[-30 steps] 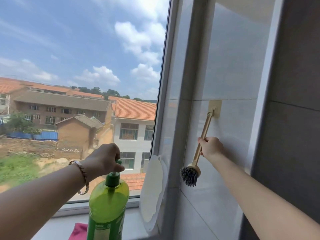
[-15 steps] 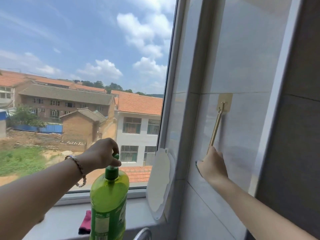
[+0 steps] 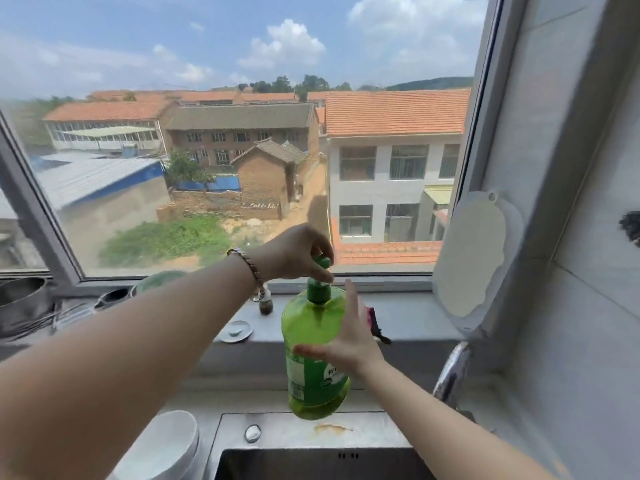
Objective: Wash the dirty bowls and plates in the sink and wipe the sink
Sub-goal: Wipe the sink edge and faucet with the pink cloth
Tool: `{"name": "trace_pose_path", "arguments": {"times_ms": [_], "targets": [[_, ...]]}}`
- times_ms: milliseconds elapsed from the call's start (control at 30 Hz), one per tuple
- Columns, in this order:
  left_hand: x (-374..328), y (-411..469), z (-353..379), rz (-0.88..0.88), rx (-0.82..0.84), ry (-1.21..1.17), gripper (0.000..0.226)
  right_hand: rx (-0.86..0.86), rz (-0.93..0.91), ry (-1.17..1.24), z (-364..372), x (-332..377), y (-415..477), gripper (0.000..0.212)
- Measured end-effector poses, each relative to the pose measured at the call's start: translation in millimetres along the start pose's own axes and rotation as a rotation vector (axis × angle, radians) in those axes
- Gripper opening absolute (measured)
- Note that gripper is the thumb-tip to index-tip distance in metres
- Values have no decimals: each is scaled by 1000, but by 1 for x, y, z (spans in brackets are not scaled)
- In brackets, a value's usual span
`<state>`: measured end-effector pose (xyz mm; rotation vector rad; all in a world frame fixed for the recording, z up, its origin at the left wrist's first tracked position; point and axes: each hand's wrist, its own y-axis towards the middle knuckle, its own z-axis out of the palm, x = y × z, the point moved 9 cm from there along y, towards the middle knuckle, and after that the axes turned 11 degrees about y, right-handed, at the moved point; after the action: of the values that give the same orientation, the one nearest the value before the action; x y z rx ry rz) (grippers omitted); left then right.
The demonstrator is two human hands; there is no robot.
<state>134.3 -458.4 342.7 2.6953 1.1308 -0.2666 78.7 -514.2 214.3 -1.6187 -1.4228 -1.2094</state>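
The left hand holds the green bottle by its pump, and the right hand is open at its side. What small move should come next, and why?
Probably close the right hand round the body of the green bottle. The bottle hangs above the rim of the sink, held only by the left hand at the pump; a second grip would steady it for pumping.

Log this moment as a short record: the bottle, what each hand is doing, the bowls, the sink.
bottle: green, upright, by the back rim of the sink
left hand: grips the bottle's pump top
right hand: fingers straight, flat against the bottle's side
bowls: white, stacked left of the sink
tap: right of the sink
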Motion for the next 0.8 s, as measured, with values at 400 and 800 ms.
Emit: {"name": "trace_pose_path", "arguments": {"times_ms": [400, 800], "targets": [[110, 70, 10, 115, 11, -111, 18, -264, -25, 29, 62, -21, 115, 121], [185, 100, 73, -78, -294, -103, 77, -354, 95, -249, 64, -60, 188, 117]]}}
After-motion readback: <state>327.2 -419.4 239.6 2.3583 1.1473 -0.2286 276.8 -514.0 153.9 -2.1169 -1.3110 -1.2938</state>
